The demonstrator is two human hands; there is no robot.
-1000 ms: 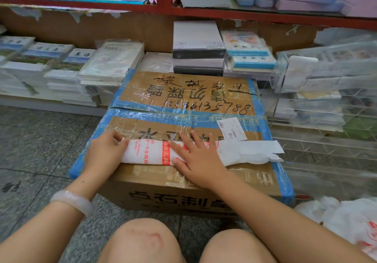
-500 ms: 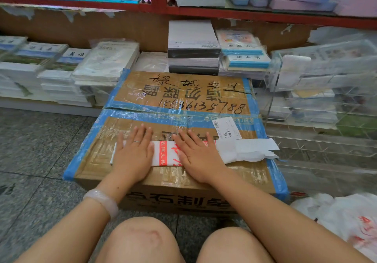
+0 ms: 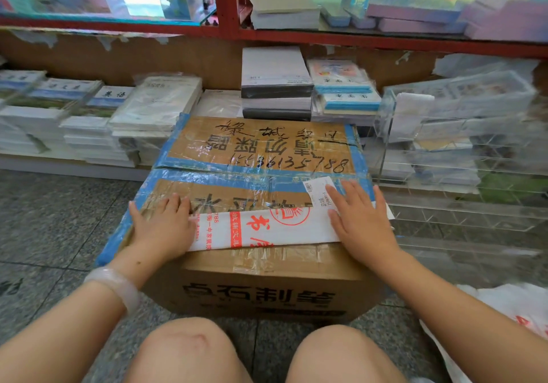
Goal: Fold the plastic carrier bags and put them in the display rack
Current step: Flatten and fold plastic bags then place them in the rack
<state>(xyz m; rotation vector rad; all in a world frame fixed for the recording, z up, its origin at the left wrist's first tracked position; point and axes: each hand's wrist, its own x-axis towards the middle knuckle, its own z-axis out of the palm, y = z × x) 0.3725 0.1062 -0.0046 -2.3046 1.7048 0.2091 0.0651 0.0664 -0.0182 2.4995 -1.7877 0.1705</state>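
Both hands have slid apart along the folded carrier bag (image 3: 267,228): left hand (image 3: 161,229) and right hand (image 3: 360,224) are pressing flat, fingers straight, gripping nothing, smoothing it for another fold

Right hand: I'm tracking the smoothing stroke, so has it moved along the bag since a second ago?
Yes. The right hand has slid rightward along the folded bag, from its printed middle to below the white label.

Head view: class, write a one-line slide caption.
Both hands press a folded carrier bag flat on a taped box.
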